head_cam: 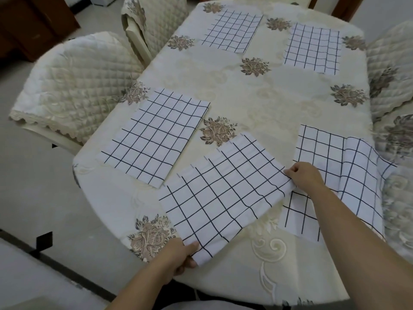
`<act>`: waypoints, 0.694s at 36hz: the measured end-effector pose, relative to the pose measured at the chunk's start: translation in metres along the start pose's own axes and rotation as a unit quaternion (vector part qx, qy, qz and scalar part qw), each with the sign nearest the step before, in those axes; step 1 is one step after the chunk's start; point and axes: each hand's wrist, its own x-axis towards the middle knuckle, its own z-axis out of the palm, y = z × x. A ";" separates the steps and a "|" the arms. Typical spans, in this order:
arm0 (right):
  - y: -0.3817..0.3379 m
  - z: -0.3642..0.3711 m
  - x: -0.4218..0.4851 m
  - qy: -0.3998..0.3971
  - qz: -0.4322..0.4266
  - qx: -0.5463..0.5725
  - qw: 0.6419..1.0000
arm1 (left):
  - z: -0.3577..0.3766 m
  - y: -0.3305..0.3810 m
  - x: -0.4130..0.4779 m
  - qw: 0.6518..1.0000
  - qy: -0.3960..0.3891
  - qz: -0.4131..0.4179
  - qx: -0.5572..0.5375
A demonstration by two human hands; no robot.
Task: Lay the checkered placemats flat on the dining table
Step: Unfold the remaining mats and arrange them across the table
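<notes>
Head view. The left hand [180, 257] pinches the near corner, and the right hand [306, 175] the right corner, of a placemat [223, 193] that hangs rippled over the table [245, 97] near its front edge. To lay it well, pull the corners taut, lower them evenly and square it with the neighbouring placemat [154, 137]. No writing is legible.

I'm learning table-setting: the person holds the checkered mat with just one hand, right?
No, both hands hold it. The head view shows the left hand gripping the near corner of the checkered mat, the right hand its right corner.
</notes>
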 end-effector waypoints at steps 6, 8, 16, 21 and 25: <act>0.003 0.002 0.007 0.016 0.015 -0.011 1.000 | -0.001 -0.004 0.000 1.000 -0.017 0.007 -0.006; 0.003 0.002 0.010 0.015 0.023 -0.009 1.000 | 0.000 -0.006 -0.001 1.000 -0.021 0.010 -0.012; 0.003 0.002 0.016 0.014 0.043 -0.018 0.999 | 0.004 -0.004 -0.006 0.999 -0.017 0.038 0.005; 0.009 -0.003 0.018 0.036 0.030 -0.058 0.997 | 0.007 0.003 -0.006 0.997 -0.022 0.072 0.028; 0.015 -0.004 0.019 0.067 0.014 -0.045 0.997 | 0.008 0.008 -0.006 0.995 -0.008 0.097 0.012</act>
